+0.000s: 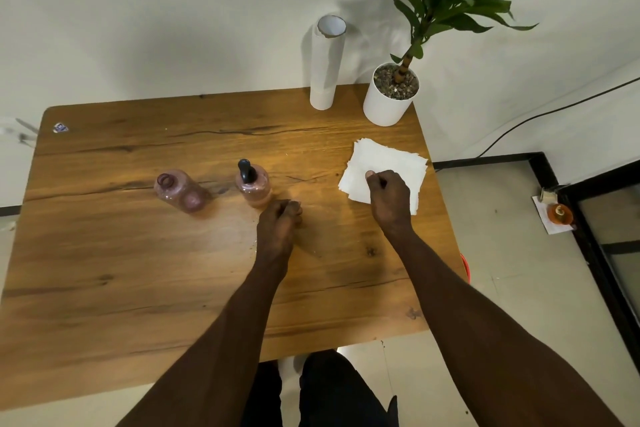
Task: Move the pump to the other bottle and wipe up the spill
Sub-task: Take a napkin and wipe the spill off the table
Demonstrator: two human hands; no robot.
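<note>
Two small pinkish bottles stand on the wooden table (pixel 138 253). The left bottle (pixel 180 191) has an uncapped mouth. The right bottle (pixel 254 189) carries the black pump (pixel 246 170). My left hand (pixel 278 222) rests on the table just right of and in front of the pump bottle, fingers curled, holding nothing that I can see. My right hand (pixel 389 199) lies on a stack of white paper napkins (pixel 388 166), fingers and thumb pinching the top sheet. A faint wet sheen shows on the wood near my left hand.
A tall white paper roll (pixel 327 62) and a potted plant in a white pot (pixel 389 99) stand at the table's far right edge. A black cable runs along the wall at the right. An orange object (pixel 559 215) sits on the floor.
</note>
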